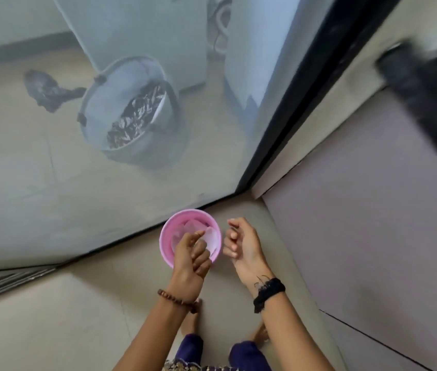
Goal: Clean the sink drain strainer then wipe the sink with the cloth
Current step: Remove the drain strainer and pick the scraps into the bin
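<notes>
A small pink bin (164, 245) with a white liner (213, 237) stands on the floor in the corner by the glass door. My left hand (191, 259) hovers over the bin's opening, fingers curled into a fist with the thumb against the index finger; nothing shows in its grip. Just right of the bin, my right hand (242, 243) hangs with fingers loosely bent and empty. No strainer, cloth or sink is in view.
A glass sliding door (51, 183) with a black frame (279, 145) runs behind the bin; its floor track (3, 279) is at the left. Beyond the glass stands a grey bucket (97, 108) holding crumpled material. A wall (372, 210) closes the right side. My bare feet (191, 322) are below.
</notes>
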